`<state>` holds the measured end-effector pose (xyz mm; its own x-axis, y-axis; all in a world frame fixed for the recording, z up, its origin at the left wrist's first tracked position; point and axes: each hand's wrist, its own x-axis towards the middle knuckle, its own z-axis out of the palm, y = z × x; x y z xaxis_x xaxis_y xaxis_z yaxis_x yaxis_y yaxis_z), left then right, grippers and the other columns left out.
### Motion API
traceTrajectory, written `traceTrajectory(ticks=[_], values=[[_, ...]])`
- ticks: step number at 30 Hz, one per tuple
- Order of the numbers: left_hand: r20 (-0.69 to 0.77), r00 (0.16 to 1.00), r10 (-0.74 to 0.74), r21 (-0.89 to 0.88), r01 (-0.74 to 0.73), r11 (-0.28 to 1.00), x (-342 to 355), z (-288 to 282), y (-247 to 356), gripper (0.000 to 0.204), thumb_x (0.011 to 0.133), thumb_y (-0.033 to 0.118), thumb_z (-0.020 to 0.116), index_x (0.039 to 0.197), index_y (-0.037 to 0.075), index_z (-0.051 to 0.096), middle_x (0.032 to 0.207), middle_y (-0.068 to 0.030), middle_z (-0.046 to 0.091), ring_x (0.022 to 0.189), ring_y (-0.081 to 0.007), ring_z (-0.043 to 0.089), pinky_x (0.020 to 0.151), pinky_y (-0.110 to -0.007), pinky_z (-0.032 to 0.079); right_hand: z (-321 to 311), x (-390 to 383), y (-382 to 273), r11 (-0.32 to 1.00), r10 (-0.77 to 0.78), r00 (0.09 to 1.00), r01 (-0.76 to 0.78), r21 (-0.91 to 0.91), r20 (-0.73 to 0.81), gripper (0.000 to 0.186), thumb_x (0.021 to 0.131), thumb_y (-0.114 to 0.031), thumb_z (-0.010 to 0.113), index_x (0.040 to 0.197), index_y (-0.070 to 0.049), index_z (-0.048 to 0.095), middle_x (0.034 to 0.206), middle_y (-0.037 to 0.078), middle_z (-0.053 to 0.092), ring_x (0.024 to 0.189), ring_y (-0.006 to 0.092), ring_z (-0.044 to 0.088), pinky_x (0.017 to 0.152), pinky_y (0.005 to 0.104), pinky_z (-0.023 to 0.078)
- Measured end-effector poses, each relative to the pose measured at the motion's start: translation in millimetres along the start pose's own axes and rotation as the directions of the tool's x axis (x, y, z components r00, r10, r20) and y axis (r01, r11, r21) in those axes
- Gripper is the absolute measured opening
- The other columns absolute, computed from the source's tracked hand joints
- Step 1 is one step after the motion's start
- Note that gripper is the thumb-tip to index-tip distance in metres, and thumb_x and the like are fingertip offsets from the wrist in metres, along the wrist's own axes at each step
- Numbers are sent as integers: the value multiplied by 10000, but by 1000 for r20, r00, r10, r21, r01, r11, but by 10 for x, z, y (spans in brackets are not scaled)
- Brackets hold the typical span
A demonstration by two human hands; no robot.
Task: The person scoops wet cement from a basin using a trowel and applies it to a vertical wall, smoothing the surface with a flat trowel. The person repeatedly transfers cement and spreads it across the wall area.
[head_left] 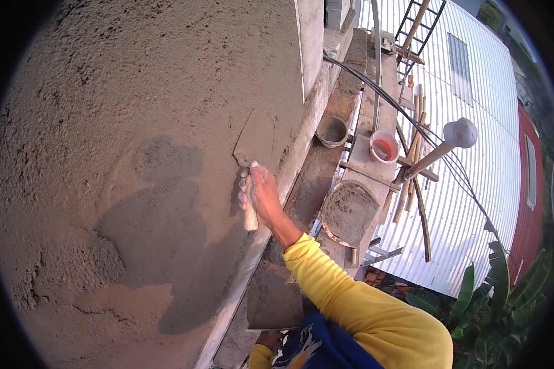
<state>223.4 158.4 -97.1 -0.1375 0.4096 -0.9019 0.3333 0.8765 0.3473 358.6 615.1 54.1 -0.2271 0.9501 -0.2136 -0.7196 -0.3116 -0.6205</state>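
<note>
Right hand (264, 192) grasps the trowel (256, 136) by its pale wooden handle, fingers wrapped round it. Trowel is at the wall (166, 80), near its right-hand edge; blade lies on the grey plaster, tip pointing away from the wearer. Surface smoother around the blade, rough and pitted at far left. The person's shadow falls across the wall.

Left hand (268, 339) low in view, dark and partly hidden, just beside the near edge of a mortar-smeared board (275, 302); cannot tell whether it grips anything. Sleeves yellow, shirt front blue.

To the right, on planks: a round basin (349, 213) of mortar, a pail (383, 147) with orange inside, and, nearer the wall, a grey bowl (332, 131). Beyond: corrugated metal sheeting (468, 203), a ladder (420, 29), a white-capped post (431, 158), cables crossing, leafy plants (495, 295) at lower right.
</note>
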Motion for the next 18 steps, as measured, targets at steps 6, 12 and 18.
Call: traceTrajectory(ticks=[6, 12, 18], values=[[75, 969, 236, -247, -211, 946, 660, -31, -540, 270, 816, 124, 793, 1017, -24, 690, 744, -119, 672, 574, -245, 648, 519, -402, 524, -337, -899, 599, 874, 92, 994, -52, -483, 59, 471, 1114, -482, 507, 989, -29, 529, 802, 112, 585, 601, 207, 605, 538, 372, 490], [66, 975, -214, -298, 224, 928, 648, -116, 316, 271, 819, 162, 749, 1043, 26, 676, 800, -145, 681, 606, -271, 661, 579, -432, 561, -2310, -1552, 738, 286, 240, 929, -346, -894, -283, 562, 1068, -506, 494, 1217, 21, 620, 1027, 347, 687, 1067, 513, 658, 923, 592, 491], [61, 956, -288, -286, 293, 912, 1003, 114, 649, 209, 825, 119, 741, 980, 25, 637, 747, -122, 639, 530, -233, 611, 503, -379, 523, -4549, -1728, 734, 76, -83, 772, -626, -776, -630, 529, 1031, -446, 561, 1376, -46, 558, 1205, 302, 698, 1142, 497, 657, 992, 571, 506]])
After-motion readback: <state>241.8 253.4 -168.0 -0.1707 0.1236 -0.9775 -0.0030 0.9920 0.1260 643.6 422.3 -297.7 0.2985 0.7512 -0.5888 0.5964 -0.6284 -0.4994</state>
